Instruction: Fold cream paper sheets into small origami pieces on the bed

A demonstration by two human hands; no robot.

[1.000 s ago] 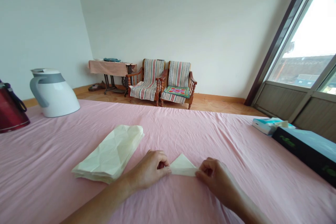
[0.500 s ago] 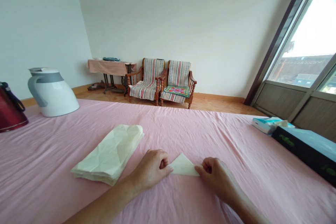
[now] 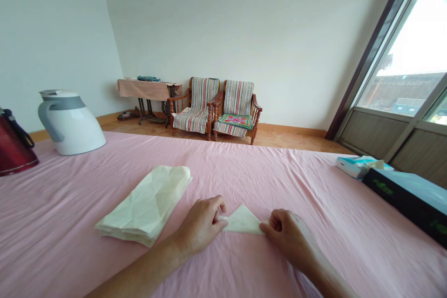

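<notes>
A small pale cream sheet of paper (image 3: 243, 220), folded into a triangle with its tip pointing away from me, lies on the pink tablecloth (image 3: 230, 167). At its left corner my left hand (image 3: 204, 223) has thumb and fingers closed around the edge, with a bit of paper showing between them. The opposite corner is pinched by my right hand (image 3: 284, 230), its fingers curled and thumb on the paper. To the left of my left hand rests a stack of creased cream paper sheets (image 3: 146, 202), apart from it.
On the left stand a white and grey jug (image 3: 75, 123) and a dark red kettle-like vessel (image 3: 14, 144). A tissue pack (image 3: 358, 166) and a black box (image 3: 405, 200) lie at the right. Beyond the table are two wooden chairs (image 3: 233, 121) and a small cloth-covered table (image 3: 145, 89).
My left index finger has lifted slightly, exposing more of the paper's left corner beside the thumb. My right hand has stayed almost still at the other corner.
</notes>
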